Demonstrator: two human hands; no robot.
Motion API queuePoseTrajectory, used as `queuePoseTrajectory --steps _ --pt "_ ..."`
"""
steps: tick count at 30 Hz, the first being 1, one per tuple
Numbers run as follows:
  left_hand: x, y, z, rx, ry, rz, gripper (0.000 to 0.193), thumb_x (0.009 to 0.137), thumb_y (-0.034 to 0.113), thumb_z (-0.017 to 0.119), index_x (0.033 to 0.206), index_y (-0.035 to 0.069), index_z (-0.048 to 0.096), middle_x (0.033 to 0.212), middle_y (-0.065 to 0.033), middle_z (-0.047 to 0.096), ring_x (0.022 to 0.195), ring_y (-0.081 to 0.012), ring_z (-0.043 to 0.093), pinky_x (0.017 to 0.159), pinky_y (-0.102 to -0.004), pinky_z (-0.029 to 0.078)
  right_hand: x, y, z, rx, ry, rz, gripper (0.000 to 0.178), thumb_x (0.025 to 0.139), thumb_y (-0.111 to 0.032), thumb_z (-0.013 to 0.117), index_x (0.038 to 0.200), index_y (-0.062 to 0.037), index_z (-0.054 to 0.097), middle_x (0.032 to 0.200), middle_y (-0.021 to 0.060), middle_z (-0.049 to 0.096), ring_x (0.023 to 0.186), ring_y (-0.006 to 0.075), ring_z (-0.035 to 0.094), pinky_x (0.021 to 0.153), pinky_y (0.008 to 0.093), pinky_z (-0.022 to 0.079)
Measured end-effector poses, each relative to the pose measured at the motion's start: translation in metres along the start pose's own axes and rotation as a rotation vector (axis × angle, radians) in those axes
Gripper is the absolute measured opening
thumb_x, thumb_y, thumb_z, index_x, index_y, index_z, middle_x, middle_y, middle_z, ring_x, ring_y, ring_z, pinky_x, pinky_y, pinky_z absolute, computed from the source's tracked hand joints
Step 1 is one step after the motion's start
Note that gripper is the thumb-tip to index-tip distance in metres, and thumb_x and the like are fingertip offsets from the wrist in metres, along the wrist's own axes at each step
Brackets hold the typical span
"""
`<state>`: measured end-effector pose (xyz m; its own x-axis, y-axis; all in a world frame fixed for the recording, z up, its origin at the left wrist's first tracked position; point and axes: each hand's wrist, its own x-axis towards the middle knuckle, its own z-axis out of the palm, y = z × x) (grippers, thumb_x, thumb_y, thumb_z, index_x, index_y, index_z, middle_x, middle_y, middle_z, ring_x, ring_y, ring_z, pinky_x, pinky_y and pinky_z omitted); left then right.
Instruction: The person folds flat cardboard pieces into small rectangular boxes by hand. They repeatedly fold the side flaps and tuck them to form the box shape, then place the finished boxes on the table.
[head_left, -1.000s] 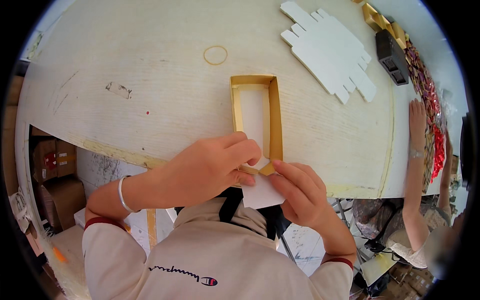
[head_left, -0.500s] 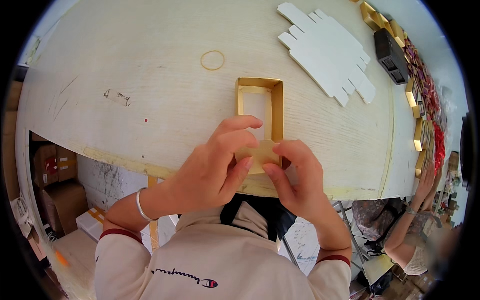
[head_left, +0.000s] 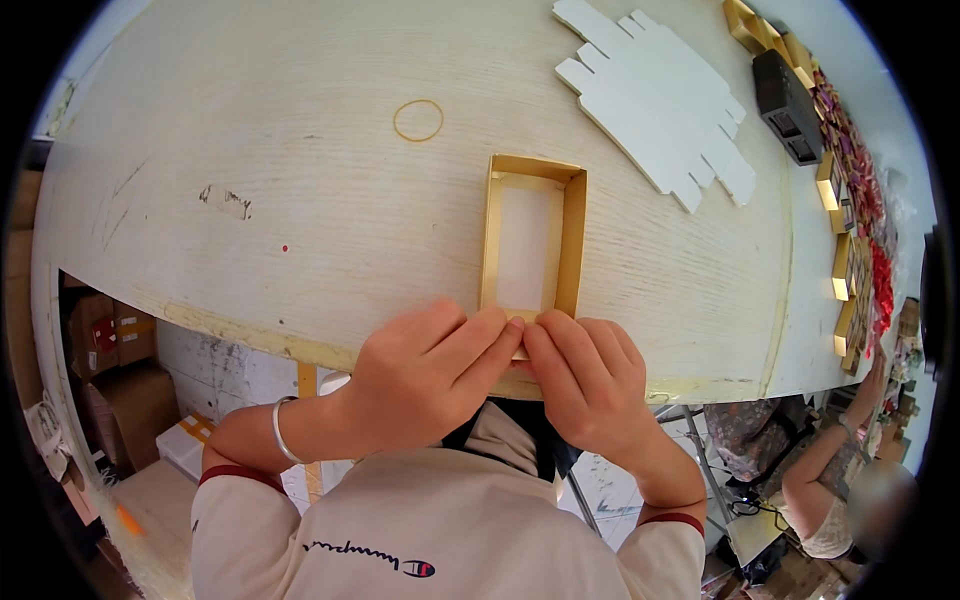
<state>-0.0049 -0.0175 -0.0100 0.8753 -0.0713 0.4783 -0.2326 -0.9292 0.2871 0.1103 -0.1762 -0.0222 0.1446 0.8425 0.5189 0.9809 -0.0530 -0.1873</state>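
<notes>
An open rectangular gold cardboard box (head_left: 570, 245) with a white bottom lies before me near the table's front edge. At its near end wall, my left hand (head_left: 430, 365) and my right hand (head_left: 590, 375) meet almost fingertip to fingertip. Both hands are closed, their fingers and thumbs pinching the top edge of that wall. The near wall is mostly hidden behind my fingers. The far wall and both long sides stand upright.
A stack of flat white box blanks (head_left: 655, 105) lies at the far right. A rubber band (head_left: 442, 120) rests beyond the box to the left. Along the right edge stand a black crate (head_left: 784, 105) and gold boxes (head_left: 843, 268). A co-worker's arm (head_left: 825, 455) reaches in there.
The near end flap, upright between my fingers before, is now folded down under them. The box sits slightly farther right, and both hands have closed and come nearer to me.
</notes>
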Motion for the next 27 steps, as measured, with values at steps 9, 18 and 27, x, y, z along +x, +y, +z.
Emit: queuePoseTrajectory --steps 9,18,27 --pt "0.012 0.0 -0.023 -0.202 -0.332 -0.154 0.013 0.073 -0.001 0.066 0.085 0.001 0.06 0.08 -0.0068 0.059 0.059 -0.0226 0.057 0.048 -0.0291 0.045 0.023 -0.011 -0.019 0.197 -0.298 0.212 0.014 0.071 -0.003 0.061 0.082 -0.0011 0.053 0.074 0.0086 0.043 0.068 0.0221 0.049 0.059 0.0321 0.041" --pt "-0.003 0.001 -0.012 -0.282 -0.063 -0.164 0.017 0.075 -0.003 0.067 0.089 0.003 0.058 0.079 -0.0092 0.06 0.066 -0.028 0.057 0.055 -0.0356 0.046 0.011 -0.009 -0.016 0.427 -0.3 0.233 0.021 0.073 0.004 0.063 0.094 -0.0001 0.058 0.088 0.013 0.051 0.081 0.032 0.054 0.07 0.0404 0.045" --pt "0.023 -0.014 -0.03 -0.607 -0.418 -0.245 0.021 0.077 0.01 0.075 0.091 0.004 0.061 0.093 -0.0114 0.066 0.07 -0.0268 0.06 0.06 -0.0333 0.048 0.003 0.012 -0.032 0.59 -0.171 0.08 0.025 0.077 -0.002 0.063 0.102 -0.0007 0.058 0.084 0.0101 0.049 0.064 0.0245 0.054 0.057 0.036 0.045"
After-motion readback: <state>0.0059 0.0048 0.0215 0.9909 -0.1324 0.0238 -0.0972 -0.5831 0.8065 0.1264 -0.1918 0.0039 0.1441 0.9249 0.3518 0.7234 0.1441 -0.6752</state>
